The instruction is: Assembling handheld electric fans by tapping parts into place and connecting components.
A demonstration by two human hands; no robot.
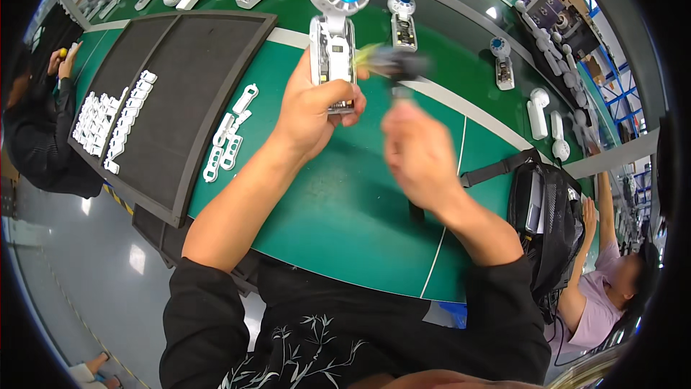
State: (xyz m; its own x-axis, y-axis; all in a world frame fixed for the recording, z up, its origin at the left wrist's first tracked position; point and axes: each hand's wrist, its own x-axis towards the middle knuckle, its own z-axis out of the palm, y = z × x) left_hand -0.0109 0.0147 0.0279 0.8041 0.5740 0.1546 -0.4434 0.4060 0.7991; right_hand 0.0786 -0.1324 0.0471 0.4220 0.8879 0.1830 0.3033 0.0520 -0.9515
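Note:
My left hand (308, 112) grips a white handheld fan (332, 40) by its handle, upright, with the round head and its blue hub at the top. The front of the handle is uncovered, so the parts inside show. In my right hand (421, 155) is a black-handled tool (404, 65), its head smeared by motion. A yellowish streak at the tool's tip lies beside the fan's handle; whether they touch, I cannot tell. Small white plastic handle frames (232, 151) lie on the green table left of my left forearm.
A dark tray (209, 51) with rows of white parts (129, 119) stands at the left. More fans (403, 18) lie along the green belt (446, 36) behind. A black bag (543, 209) sits at the table's right. Co-workers sit at far left and lower right.

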